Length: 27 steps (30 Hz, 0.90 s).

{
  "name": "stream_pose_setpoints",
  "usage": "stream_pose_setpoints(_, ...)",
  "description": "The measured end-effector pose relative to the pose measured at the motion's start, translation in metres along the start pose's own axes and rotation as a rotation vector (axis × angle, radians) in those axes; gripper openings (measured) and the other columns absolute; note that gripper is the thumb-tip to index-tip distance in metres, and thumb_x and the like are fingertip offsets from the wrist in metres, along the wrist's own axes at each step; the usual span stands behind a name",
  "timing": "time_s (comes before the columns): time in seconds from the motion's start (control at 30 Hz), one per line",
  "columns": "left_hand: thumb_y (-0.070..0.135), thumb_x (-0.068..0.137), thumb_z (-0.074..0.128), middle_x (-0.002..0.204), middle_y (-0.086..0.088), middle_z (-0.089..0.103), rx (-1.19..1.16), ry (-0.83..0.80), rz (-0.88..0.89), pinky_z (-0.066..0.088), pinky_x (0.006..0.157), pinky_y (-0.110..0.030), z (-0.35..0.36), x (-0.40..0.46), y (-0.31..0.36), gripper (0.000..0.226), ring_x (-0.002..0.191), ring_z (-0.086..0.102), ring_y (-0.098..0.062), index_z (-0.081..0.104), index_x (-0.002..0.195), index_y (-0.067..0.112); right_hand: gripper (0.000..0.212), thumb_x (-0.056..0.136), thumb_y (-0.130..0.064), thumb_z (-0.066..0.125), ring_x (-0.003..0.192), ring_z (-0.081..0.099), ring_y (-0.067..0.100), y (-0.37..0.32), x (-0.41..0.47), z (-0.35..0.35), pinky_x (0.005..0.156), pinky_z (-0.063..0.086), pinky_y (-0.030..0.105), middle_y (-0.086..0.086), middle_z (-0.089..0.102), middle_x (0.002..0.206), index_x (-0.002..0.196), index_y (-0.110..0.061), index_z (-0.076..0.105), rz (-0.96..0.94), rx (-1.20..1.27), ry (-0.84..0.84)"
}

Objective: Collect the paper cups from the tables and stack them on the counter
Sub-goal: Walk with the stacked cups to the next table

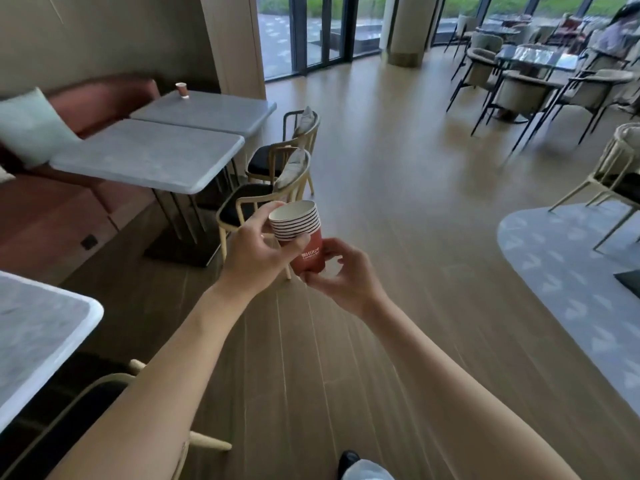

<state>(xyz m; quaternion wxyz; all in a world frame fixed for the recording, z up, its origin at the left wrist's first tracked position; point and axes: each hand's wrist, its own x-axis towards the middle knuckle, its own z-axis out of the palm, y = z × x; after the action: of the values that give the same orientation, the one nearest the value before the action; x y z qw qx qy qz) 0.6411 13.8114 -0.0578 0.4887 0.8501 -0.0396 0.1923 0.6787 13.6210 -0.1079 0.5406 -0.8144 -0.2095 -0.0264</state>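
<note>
**Stack in transit, one cup left in sight**

Cups first: a nested stack of red paper cups (298, 233) sits mid-frame, tilted with its mouth toward the upper left, held in the air over the wooden floor (398, 209). Several rolled rims show at the top, so a good number are already collected.

Left hand (258, 251) curls round the rim end, thumb and fingers pinching the uppermost rims. Right hand (341, 271) cups the base, fingers wrapped under the bottom cup. Both hands grip the stack; neither is free.

Remaining target: a single paper cup (181, 90) stands upright at the far edge of the far grey tabletop (207, 110), upper left of the frame, near the red bench (100, 98). The nearer grey tabletop (149, 157) shows no cup.

Judgement on doing this step well:
- Seat the nested cups squarely now, pressing rim end against base end, so none slides out while walking.
- Shift the stack to one hand, gripping low round the body rather than the soft rims, which would crush.
- Keep the mouth upward before dropping the next cup in.
- Approach between the chairs (277, 174); the cup is far across, so reach from the table's open end.

No counter identifiable from this view.
</note>
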Motion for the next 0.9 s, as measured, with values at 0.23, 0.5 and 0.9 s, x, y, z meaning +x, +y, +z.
stream_pose_setpoints(0.23,0.063,0.084,0.076,0.121,0.017,0.070,0.012,0.081,-0.039,0.055,0.087,-0.015,0.047,0.058,0.001,0.069,0.114,0.066,0.005,0.061,0.138,0.024,0.049,0.067,-0.029,0.090,0.097,0.068,0.001,0.045,0.071,-0.038,0.083,0.041,0.004,-0.015,0.075,0.100,0.114,-0.029,0.073,-0.045,0.036,-0.091)
stream_pose_setpoints(0.5,0.055,0.090,0.077,0.113,0.045,0.063,0.116,0.144,-0.090,0.043,0.085,0.002,0.071,0.092,-0.003,0.043,0.113,0.059,0.018,0.057,0.128,0.049,0.053,0.064,-0.040,0.089,0.099,0.068,0.002,0.079,0.114,-0.042,0.084,0.043,0.005,-0.020,0.074,0.101,0.114,-0.033,0.073,-0.061,0.125,-0.146)
stream_pose_setpoints(0.9,0.062,0.086,0.075,0.121,0.026,0.066,0.093,0.113,-0.123,0.043,0.085,0.001,0.084,0.167,-0.053,0.067,0.115,0.059,0.015,0.062,0.140,0.025,0.053,0.067,-0.041,0.089,0.100,0.066,0.005,0.114,0.190,-0.035,0.086,0.043,0.008,-0.017,0.073,0.103,0.116,-0.033,0.072,-0.010,0.099,-0.175)
